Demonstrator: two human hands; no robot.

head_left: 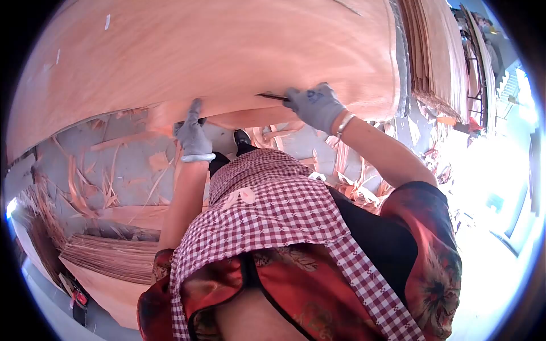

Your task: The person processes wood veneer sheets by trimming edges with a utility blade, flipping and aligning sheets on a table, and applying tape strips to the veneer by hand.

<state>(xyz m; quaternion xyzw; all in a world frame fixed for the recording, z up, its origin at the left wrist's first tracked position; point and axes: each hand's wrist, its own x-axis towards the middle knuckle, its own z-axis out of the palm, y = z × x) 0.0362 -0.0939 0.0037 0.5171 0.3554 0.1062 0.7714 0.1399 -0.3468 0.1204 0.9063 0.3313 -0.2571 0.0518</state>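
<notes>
A large pinkish wood veneer sheet [227, 51] spreads across the upper part of the view. At its near edge is my left hand [194, 136], in a grey glove, one finger stretched up over the sheet and the others curled at a hanging flap of veneer [163, 115]. A small dark patch beside those fingers cannot be made out. My right hand [317, 107], also gloved, is closed around a knife [273, 96]. Its dark, thin blade points left over the sheet, close to the near edge; the handle is hidden in the glove.
Torn veneer strips [77, 182] litter the grey floor around my feet. A veneer stack [111, 258] stands at lower left, and more hanging sheets [435, 54] are at upper right. A black shoe [242, 137] shows below the sheet's edge. Bright light washes out the right side.
</notes>
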